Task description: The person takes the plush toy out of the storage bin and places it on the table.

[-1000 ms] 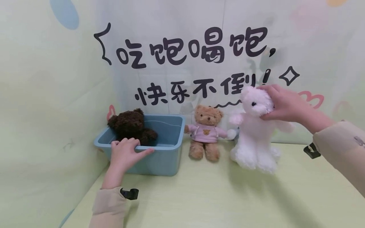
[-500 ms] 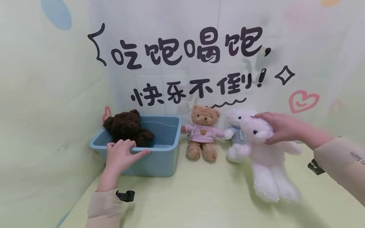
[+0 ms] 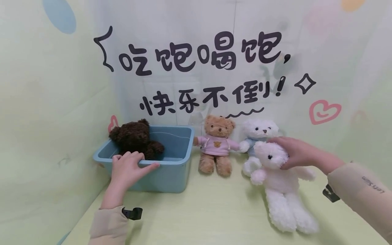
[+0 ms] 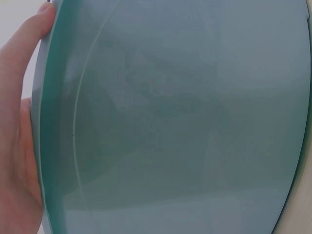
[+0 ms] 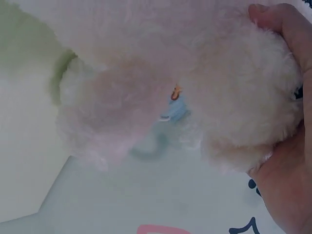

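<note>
You have a front bear (image 3: 281,183) of white tinged with pale pink. The rear bear (image 3: 258,126) is white in a light blue top (image 3: 250,146), the middle bear (image 3: 218,126) tan in a pink top (image 3: 218,151), the left bear (image 3: 134,139) dark brown. Your bin (image 3: 165,178) is plain blue, your sleeves (image 3: 356,192) beige, the worktop (image 3: 211,214) pale yellow-green. The wall (image 3: 183,17) is white, with black characters (image 3: 216,96) and a pink heart (image 3: 324,114).

I see the right hand (image 3: 301,154) has brought the pale pink plush (image 3: 281,182) lower and nearer, uncovering more of the blue-clad white bear (image 3: 260,131).
</note>
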Motion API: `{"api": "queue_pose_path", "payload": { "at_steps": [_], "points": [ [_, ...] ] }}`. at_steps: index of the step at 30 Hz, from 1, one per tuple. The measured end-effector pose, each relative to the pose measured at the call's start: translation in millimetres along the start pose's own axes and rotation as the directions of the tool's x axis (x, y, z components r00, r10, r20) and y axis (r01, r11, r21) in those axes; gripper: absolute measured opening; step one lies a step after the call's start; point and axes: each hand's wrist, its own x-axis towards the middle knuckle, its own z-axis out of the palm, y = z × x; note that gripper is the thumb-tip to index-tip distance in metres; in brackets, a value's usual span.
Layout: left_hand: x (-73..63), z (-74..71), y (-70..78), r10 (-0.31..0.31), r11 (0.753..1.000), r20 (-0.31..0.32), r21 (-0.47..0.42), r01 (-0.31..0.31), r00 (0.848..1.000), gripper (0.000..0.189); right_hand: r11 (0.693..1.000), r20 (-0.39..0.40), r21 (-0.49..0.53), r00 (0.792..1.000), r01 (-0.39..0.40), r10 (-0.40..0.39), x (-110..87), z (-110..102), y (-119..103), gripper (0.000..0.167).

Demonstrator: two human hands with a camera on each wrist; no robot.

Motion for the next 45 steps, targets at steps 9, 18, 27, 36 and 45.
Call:
{"api": "queue_pose_path", "payload": {
  "at_steps": [9,18,27,36,45],
  "points": [
    [0.6,1.4,1.0,-0.005,1.0,0.007,0.003,0.005,1.0,0.06,0.996,-0.132,-0.042,0.988,0.074,-0.079,-13.6,38.9,14.0,0.085],
    [2.1,2.8,1.8,0.0,1.0,-0.004,0.003,0.0,1.0,0.059,0.993,-0.287,-0.109,0.956,0.035,-0.065,-41.6,59.6,16.1,0.083],
    [1.8,1.3,3.9,-0.003,1.0,-0.014,0.005,0.003,1.0,0.057,0.966,-0.458,-0.217,0.859,0.139,-0.227,-52.7,50.2,15.3,0.071],
    [0.6,1.6,5.3,-0.002,1.0,-0.011,0.007,0.002,1.0,0.057,0.901,-0.489,-0.368,0.777,0.229,-0.397,-64.6,73.8,-1.2,0.065],
    [1.6,2.8,3.2,0.0,1.0,-0.029,-0.006,0.0,1.0,0.057,0.92,-0.441,-0.344,0.833,0.187,-0.334,-83.4,81.9,-19.4,0.065]
  ]
}}
